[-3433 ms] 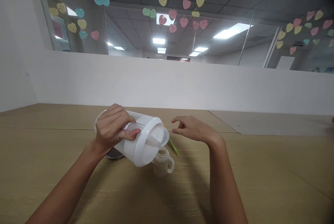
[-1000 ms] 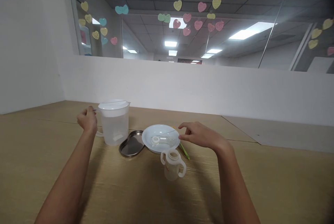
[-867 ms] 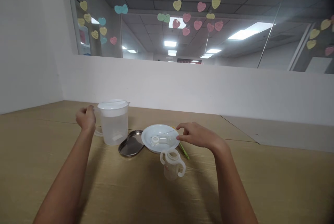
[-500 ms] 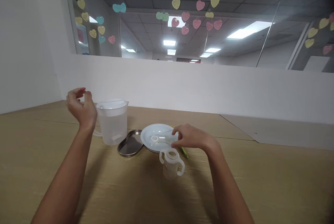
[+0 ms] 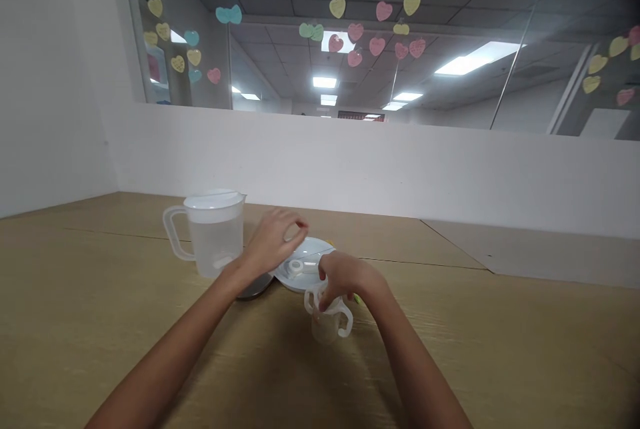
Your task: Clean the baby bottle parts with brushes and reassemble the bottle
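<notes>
A clear baby bottle [image 5: 325, 330] with two white handles stands upright on the table, its top hidden behind my right hand [image 5: 350, 279]. That hand is over the bottle's mouth, thumb and fingers bent and apart; whether it touches the rim I cannot tell. My left hand [image 5: 277, 240] hovers at the left edge of a white bowl [image 5: 287, 282], its fingers curved with a gap to the thumb and nothing visible in them. Inside the bowl lies a clear piece with a white ring-shaped end [image 5: 296, 267]. Under my left wrist, a metal kidney dish [image 5: 256, 288] is mostly covered.
A translucent lidded pitcher [image 5: 215, 236] stands at the left, handle facing left. A green item [image 5: 357, 298] shows just behind my right hand. The wooden table [image 5: 500, 349] meets a white wall [image 5: 350, 162] beneath a window with heart-shaped notes.
My left hand has swung right, from beside the pitcher's handle to the bowl's edge. My right hand has dropped slightly left and down, over the bottle's mouth.
</notes>
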Motion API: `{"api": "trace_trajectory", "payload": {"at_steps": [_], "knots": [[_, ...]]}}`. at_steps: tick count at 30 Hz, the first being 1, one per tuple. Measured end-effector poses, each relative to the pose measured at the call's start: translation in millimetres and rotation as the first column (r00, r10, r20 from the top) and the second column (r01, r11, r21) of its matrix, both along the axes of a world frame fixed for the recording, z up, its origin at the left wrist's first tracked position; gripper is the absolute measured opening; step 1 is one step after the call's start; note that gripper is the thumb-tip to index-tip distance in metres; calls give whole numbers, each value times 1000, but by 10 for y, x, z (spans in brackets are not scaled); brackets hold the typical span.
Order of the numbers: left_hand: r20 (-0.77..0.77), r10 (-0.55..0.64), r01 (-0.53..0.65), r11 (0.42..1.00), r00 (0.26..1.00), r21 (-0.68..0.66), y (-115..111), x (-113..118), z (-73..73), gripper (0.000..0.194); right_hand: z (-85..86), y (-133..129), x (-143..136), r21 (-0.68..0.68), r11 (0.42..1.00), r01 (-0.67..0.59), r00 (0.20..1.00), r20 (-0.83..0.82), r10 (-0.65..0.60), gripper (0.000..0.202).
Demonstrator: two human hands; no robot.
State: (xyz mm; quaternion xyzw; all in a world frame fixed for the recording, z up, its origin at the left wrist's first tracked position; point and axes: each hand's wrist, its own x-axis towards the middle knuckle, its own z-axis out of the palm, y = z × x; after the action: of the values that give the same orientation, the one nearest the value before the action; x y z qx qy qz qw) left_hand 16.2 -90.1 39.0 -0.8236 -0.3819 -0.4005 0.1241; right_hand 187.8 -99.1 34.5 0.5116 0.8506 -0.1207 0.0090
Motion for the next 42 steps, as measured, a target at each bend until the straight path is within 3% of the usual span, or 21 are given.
{"api": "trace_trajectory", "payload": {"at_steps": [3,6,12,22,29,33,42], "knots": [[-153,-56,27,982,987,-185,-19,69,-80,18,18,3,-42,-70,997,-40,992,118,48,65],[-190,-72,20,965,979,-261,-47,59,-80,21,23,-7,-78,-37,995,-90,986,140,94,57],[-221,-52,-21,949,974,-315,-112,34,6,24,0,-25,-97,-14,993,-119,986,120,120,45],[-292,-61,-60,920,954,-388,-182,7,24,27,-59,-9,-96,-22,993,-115,990,75,117,44],[-397,-232,-79,774,888,-628,-143,-74,-4,28,-104,26,-77,-25,993,-112,993,40,113,46],[-450,-281,-142,697,848,-703,-107,-72,-64,40,-110,32,-67,-24,994,-110,994,19,110,46],[-458,-330,-147,657,825,-739,-69,-71,-88,60,-116,78,-39,-36,991,-125,990,-66,123,51]]}}
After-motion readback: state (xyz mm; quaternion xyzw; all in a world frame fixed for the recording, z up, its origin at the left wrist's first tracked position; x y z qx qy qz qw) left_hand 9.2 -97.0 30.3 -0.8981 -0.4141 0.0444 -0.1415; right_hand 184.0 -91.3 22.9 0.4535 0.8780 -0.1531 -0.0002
